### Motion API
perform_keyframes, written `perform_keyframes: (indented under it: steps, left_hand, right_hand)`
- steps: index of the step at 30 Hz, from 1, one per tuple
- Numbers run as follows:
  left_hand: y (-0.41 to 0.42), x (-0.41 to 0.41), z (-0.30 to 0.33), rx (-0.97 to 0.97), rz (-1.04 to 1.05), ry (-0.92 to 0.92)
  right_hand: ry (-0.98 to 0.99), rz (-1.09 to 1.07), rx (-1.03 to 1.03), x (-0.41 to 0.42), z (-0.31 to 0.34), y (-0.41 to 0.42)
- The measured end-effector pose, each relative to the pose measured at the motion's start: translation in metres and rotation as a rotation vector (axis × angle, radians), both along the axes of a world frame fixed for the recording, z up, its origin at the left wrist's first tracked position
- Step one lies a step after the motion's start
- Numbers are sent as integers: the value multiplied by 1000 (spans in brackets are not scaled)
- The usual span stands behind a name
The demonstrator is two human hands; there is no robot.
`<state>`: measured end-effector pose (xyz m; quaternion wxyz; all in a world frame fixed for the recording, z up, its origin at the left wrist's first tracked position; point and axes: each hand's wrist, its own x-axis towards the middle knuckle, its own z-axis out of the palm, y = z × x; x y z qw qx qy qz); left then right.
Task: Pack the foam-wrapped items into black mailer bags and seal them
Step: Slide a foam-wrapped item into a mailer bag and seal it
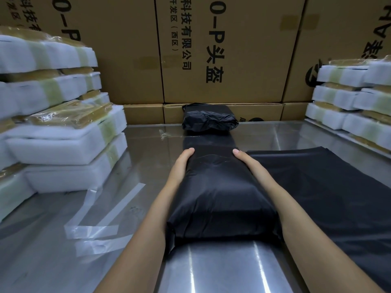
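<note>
head cam | looks forward-down | close over steel table (pixel 222 269) | faces cartons (pixel 222 49)

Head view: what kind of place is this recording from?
Probably a warehouse packing station: printed shipping cartons stacked behind a steel table, piles of foam-wrapped items at both sides, and a filled black mailer bag between the hands.

Cardboard boxes (pixel 224 49) stand behind the steel table (pixel 222 269).
</note>
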<state>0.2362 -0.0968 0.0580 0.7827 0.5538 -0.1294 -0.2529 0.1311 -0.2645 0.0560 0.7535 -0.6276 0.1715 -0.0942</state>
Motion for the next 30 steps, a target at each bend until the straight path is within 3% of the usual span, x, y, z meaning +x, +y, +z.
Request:
perform_keyframes:
  steps: [5,8,11,13,15,17,20,26,30]
  left_hand:
    - [3,0,13,115,4,-65]
    - [11,-12,38,392,-14,-157]
    - [4,-24,62,777,87,-515]
    - [-4,-39,72,846,122,-754]
    - [-8,-48,67,981,71,-831]
    - [-7,-49,55,1093,14,-795]
    - [-2,-41,51,983,7,-673]
    - [17,-25,38,487,-124,-118]
    - [15,-27,30,306,-143,-53]
  right_hand:
    - [5,-27,9,0,6,6]
    - [-14,15,38,-2,11,8]
    - [-7,11,26,-4,10,5]
    - [-7,18,28,-5,9,6]
    - [11,10,14,-5,9,9]
    - [71,-39,-64,-6,12,11]
    - [164,-60,-181,-11,18,11]
    - [383,-30,-298,-17,29,15]
    - [391,70,-234,-24,36,5]
